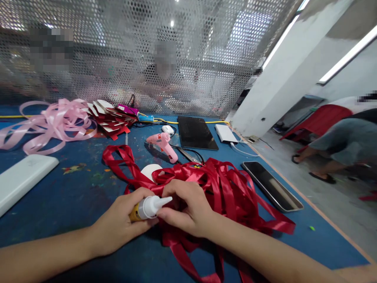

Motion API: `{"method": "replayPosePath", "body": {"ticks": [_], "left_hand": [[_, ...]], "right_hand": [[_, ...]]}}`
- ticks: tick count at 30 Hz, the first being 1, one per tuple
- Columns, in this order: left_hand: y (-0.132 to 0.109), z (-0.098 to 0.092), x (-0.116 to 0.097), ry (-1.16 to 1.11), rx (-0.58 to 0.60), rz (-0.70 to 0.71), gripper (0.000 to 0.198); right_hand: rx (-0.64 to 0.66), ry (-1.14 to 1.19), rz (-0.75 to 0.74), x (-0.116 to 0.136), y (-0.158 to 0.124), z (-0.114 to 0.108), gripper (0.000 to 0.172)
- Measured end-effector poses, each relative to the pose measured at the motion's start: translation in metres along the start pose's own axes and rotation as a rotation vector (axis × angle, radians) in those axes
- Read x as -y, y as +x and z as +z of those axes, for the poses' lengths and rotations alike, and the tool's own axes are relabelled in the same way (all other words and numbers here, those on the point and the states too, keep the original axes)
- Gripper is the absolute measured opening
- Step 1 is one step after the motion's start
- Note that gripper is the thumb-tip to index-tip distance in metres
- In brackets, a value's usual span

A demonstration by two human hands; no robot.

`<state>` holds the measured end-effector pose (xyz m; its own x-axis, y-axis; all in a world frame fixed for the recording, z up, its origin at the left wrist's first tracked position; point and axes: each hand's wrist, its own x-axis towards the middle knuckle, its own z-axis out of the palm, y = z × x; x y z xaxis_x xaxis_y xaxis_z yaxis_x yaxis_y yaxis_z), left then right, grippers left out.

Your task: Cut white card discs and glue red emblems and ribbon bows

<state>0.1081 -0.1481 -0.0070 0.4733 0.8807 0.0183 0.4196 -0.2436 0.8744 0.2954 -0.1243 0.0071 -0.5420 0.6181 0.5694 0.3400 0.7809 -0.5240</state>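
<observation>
Fig.: my L hand (118, 224) grips glue bottle (147, 207), nozzle toward my R hand (185, 208), which pinches red ribbon (224, 184) on blue table (73, 196). No glue seen on ribbon yet; most ribbon lies loose, unworked. Glue gun (163, 144) idle behind.

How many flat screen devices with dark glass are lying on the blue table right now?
2. A dark tablet lies at the far side near the mesh screen, right of the pink glue gun. A phone lies near the table's right edge, right of the red ribbon. Ribbon may hide others.
</observation>
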Motion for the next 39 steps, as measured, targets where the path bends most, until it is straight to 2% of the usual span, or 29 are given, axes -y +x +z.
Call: {"method": "replayPosePath", "body": {"ticks": [4,8,15,19,23,26,29,34,37,39], "left_hand": [[-0.002,0.001,-0.002,-0.040,-0.023,0.016,0.020],[-0.002,0.002,-0.002,-0.035,-0.011,-0.003,0.017],[-0.001,0.001,-0.002,-0.003,0.008,-0.022,0.017],[0.000,0.000,0.002,0.038,0.067,-0.034,0.020],[0.000,0.003,0.010,0.154,0.076,0.043,0.016],[-0.001,0.007,0.014,0.213,0.077,0.127,0.011],[-0.003,0.009,0.011,0.223,0.088,0.109,0.013],[-0.005,0.011,0.000,0.061,0.084,0.036,0.017],[-0.006,0.012,-0.001,-0.055,0.057,0.025,0.015],[-0.006,0.013,-0.001,-0.100,0.088,0.025,0.018]], "right_hand": [[0.156,0.043,0.052,-0.003,-0.002,0.008,0.046],[0.189,0.006,0.066,0.001,-0.006,0.013,0.046],[0.173,-0.004,0.073,0.004,-0.006,0.012,0.045],[0.140,-0.036,0.089,0.003,-0.007,0.015,0.041],[0.080,-0.173,0.145,0.005,-0.011,0.023,0.045],[0.035,-0.306,0.131,0.008,-0.015,0.028,0.050],[-0.015,-0.385,0.092,0.010,-0.015,0.031,0.054],[-0.071,-0.399,0.115,0.014,-0.010,0.031,0.063],[-0.095,-0.308,0.065,0.014,-0.008,0.028,0.066],[-0.081,-0.218,0.016,0.014,-0.007,0.027,0.064]]}}
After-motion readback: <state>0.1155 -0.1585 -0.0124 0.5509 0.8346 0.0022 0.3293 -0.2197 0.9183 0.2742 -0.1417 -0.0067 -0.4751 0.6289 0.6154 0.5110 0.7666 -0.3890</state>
